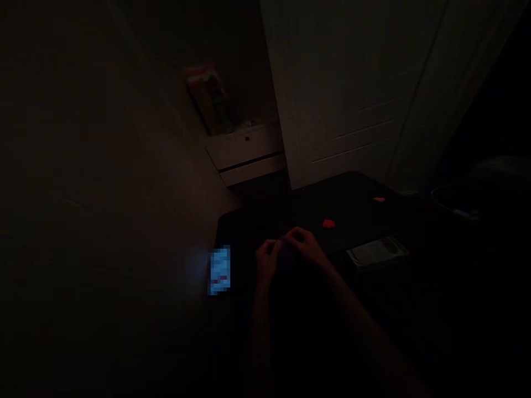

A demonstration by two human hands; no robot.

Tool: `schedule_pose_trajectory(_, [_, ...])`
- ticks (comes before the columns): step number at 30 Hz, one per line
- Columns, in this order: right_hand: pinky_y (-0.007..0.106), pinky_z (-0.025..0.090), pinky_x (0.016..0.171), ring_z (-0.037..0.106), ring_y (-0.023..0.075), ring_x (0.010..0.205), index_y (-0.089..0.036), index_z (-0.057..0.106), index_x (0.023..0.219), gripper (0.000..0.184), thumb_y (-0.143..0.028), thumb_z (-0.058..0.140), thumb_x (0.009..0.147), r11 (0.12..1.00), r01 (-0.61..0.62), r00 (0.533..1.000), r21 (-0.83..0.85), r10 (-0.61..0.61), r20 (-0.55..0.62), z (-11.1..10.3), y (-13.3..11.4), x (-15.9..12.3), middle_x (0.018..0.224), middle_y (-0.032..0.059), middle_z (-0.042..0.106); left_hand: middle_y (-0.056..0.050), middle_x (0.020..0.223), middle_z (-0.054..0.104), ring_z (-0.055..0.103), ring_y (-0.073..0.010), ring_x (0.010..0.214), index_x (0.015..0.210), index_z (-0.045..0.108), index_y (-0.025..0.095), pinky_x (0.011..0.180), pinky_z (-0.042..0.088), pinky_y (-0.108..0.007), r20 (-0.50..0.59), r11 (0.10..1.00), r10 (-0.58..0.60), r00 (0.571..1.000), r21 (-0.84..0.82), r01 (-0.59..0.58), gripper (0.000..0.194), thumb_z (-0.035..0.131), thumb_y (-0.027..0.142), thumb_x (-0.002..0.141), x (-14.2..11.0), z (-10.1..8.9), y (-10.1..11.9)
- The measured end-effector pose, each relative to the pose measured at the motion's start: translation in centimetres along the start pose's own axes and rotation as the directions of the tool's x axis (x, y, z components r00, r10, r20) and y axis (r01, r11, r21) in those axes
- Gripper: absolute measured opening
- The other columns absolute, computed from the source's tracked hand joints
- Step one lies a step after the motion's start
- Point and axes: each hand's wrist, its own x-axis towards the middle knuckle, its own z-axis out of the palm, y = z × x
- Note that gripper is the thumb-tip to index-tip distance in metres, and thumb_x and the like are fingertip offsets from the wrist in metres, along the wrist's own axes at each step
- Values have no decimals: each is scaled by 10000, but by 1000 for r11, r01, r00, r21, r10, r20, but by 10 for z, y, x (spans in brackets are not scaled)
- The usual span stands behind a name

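In very dim light, my left hand (267, 257) and my right hand (303, 244) meet over a dark table (257, 221). Both have their fingers pinched on a small dark purple piece (285, 250), which hangs between them. Its kind is too dark to make out. A small bright red crumpled piece (328, 224) lies on the table just beyond my right hand. Farther back to the right is a small orange piece (379, 199).
A lit, blurred-out screen (219, 271) glows at the table's left edge beside the wall (124, 221). A shallow pale tray or box (377, 251) sits at the right front edge. Behind are a white drawer unit (249, 146) and a pale door panel (344, 99).
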Motion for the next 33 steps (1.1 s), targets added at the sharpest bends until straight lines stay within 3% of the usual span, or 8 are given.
schedule_pose_trajectory(6, [311, 511, 742, 650, 198, 785, -193, 690, 829, 234, -424, 661, 839, 1000, 7, 1000, -4, -7, -12, 2, -1, 0, 812, 30, 709, -21, 798, 704, 644, -188, 795, 819, 713, 193, 732, 480, -270, -2, 1000, 1, 1000, 2, -1, 265, 660, 449, 863, 0, 0, -1])
schedule_pose_trajectory(11, [356, 531, 854, 693, 233, 918, -209, 726, 1023, 296, -415, 714, 810, 1000, -3, 1000, 31, 2, 25, 4, -3, -2, 981, 57, 757, -48, 864, 730, 671, -203, 837, 890, 718, 183, 765, 508, -293, -7, 998, -24, 1000, -58, 24, 273, 682, 450, 845, 3, 3, -4])
schedule_pose_trajectory(15, [367, 534, 865, 696, 241, 934, -208, 723, 974, 267, -416, 714, 807, 999, -10, 1000, 39, 11, -14, 2, -1, -1, 981, 62, 758, -61, 894, 741, 683, -208, 842, 934, 718, 173, 773, 520, -306, -19, 991, -78, 997, -108, 75, 327, 744, 463, 786, 3, 5, -7])
schedule_pose_trajectory(19, [360, 541, 837, 696, 240, 925, -205, 695, 971, 296, -429, 742, 782, 995, -27, 998, 101, 33, -62, -1, 1, 1, 967, 59, 754, -41, 811, 724, 666, -195, 780, 835, 717, 171, 744, 501, -295, -3, 995, -75, 997, -68, 75, 300, 742, 466, 780, 4, 4, -8])
schedule_pose_trajectory(28, [364, 535, 856, 695, 240, 933, -200, 706, 1018, 342, -387, 782, 741, 996, -35, 999, 78, 32, 35, -2, 3, -1, 983, 49, 755, 9, 713, 640, 592, -160, 728, 729, 662, 177, 701, 439, -261, 21, 1000, -16, 1000, -18, 16, 291, 723, 455, 792, 2, -1, -5])
schedule_pose_trajectory(33, [366, 534, 853, 693, 240, 930, -197, 707, 1009, 327, -374, 777, 743, 996, -48, 999, 81, 47, 11, -2, 1, -1, 985, 51, 753, 7, 704, 638, 589, -157, 715, 733, 671, 181, 683, 433, -255, 26, 1000, -11, 1000, 1, 11, 301, 706, 469, 811, 3, 1, -5])
